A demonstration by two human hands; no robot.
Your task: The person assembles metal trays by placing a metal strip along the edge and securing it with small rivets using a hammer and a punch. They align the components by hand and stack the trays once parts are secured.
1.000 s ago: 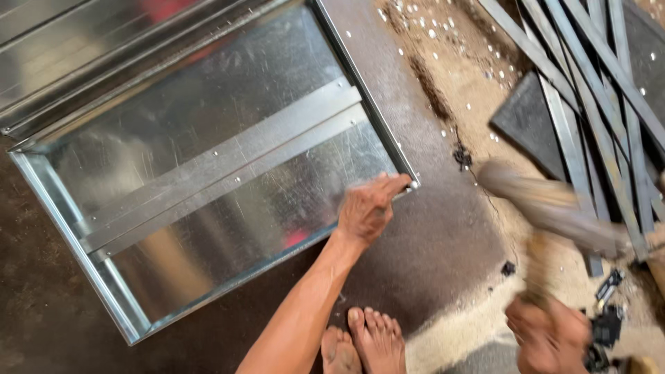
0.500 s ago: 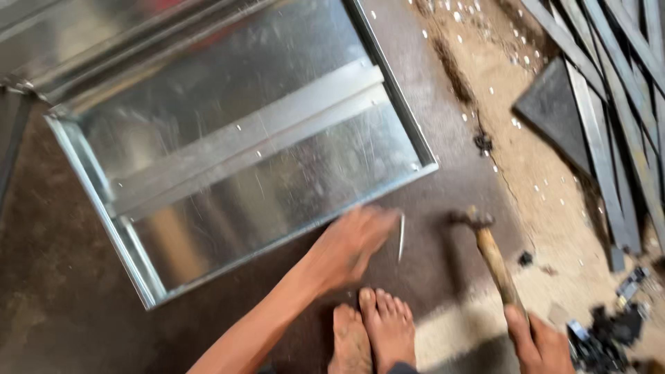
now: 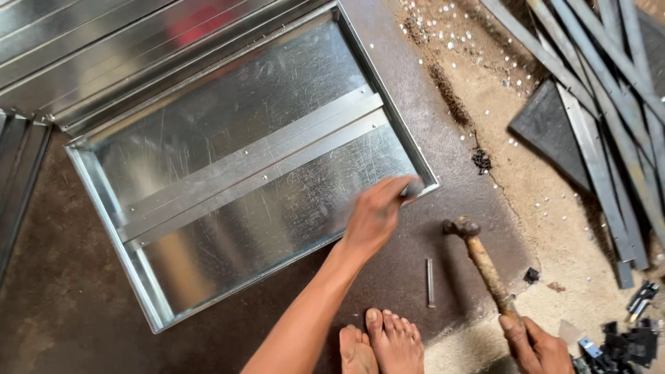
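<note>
A: Galvanized sheet-metal tray (image 3: 228, 180) lies on the floor; left hand (image 3: 377, 215) grips its 4 o'clock corner.

B: Right hand (image 3: 533, 346) clamps the hammer (image 3: 481, 260), head at 3 o'clock. Steel pin (image 3: 430, 282) needs picking up, I judge.

Left hand (image 3: 377, 211) reaches forward, fingers curled; right hand (image 3: 537, 346) is clenched, low.

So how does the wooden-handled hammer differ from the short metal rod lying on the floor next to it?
The wooden-handled hammer is held at its handle end by the right hand; the short metal rod lies untouched. The hammer is longer and thicker, with a brown handle and rusty head; the rod is thin, plain and silvery grey. The hammer lies slanted; the rod points almost straight towards the bare feet. Both lie over the dark floor beside the shiny sheet-metal tray.
</note>
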